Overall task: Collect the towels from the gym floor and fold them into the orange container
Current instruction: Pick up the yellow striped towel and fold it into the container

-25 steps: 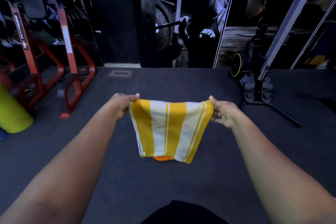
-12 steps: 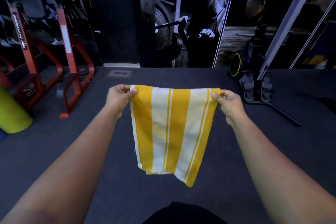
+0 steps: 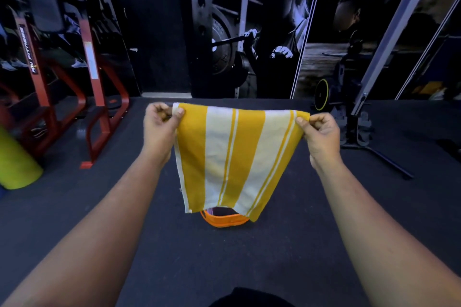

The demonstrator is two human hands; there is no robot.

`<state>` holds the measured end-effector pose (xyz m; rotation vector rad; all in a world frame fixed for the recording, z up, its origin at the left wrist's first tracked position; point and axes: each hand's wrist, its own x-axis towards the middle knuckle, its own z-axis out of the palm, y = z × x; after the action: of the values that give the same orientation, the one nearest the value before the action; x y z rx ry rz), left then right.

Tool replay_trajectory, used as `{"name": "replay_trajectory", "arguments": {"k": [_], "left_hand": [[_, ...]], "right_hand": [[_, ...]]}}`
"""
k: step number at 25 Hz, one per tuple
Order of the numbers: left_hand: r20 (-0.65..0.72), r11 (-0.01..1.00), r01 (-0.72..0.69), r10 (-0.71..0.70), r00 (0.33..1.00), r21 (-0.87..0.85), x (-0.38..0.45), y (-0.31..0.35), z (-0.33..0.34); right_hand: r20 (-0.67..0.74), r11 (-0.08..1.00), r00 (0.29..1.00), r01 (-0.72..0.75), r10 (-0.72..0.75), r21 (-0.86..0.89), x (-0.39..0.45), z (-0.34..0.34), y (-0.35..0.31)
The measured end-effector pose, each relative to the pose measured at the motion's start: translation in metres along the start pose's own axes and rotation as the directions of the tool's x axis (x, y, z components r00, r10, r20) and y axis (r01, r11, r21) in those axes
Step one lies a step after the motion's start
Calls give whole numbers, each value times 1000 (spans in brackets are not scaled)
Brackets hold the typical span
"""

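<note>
A yellow and white striped towel (image 3: 234, 157) hangs folded in front of me, stretched flat between my hands. My left hand (image 3: 159, 129) pinches its top left corner and my right hand (image 3: 319, 134) pinches its top right corner. Below the towel's lower edge the rim of the orange container (image 3: 224, 220) shows on the dark floor; most of the container is hidden behind the towel.
A red exercise machine frame (image 3: 94, 112) and a lime green roller (image 3: 17, 164) stand at the left. A grey machine with a black base leg (image 3: 374, 154) stands at the right. A mural wall closes the back. Dark rubber flooring (image 3: 74, 207) lies all around.
My hands first lifted the towel so it hung longer and hid the container. Now its lower edge sits higher again and the orange rim shows beneath it.
</note>
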<state>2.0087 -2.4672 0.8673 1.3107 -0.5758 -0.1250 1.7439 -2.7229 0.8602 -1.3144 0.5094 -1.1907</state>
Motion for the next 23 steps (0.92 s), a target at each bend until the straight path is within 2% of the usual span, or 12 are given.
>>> {"name": "replay_trajectory", "arguments": {"k": [2,4,6,8,10,11,13,16,18,20,21,23], "left_hand": [[-76,989,-29,18,997,-147,16,32,20],[-148,968,-17,-20,989,-249,30,67,38],[-20,970,22,-27,999,-242,38,78,31],[280,976,169,-203,938,139,21,51,2],[389,861,244,-432,814,446,-15,12,-31],[384,854,278,-459,801,441,-25,3,-35],[343,913,320,-394,853,251,-23,-3,-22],[195,916,399,-383,903,-47,-4,2,1],[135,853,511,-522,842,106,-11,-17,-11],[148,771,573,-623,768,278,-37,-42,-25],[177,779,558,-615,768,286,-47,-48,-26],[197,825,522,-561,804,219,-52,-56,-20]], "right_hand": [[93,995,995,18,-27,100,3,10,-14],[284,987,952,-76,114,-143,-6,20,-9],[324,946,912,-160,251,-282,-17,20,11],[246,959,934,-217,258,-181,-22,21,17],[195,967,948,-241,253,-83,-19,21,12],[185,965,947,-256,261,-54,-14,19,9],[209,930,913,-366,350,40,-12,14,8],[332,814,750,-568,572,-120,-27,-3,31],[344,797,719,-551,604,-246,-43,-12,57],[254,824,784,-545,566,-154,-52,-17,74],[212,820,794,-568,570,-75,-52,-19,77],[242,807,773,-583,586,-93,-52,-26,81]]}}
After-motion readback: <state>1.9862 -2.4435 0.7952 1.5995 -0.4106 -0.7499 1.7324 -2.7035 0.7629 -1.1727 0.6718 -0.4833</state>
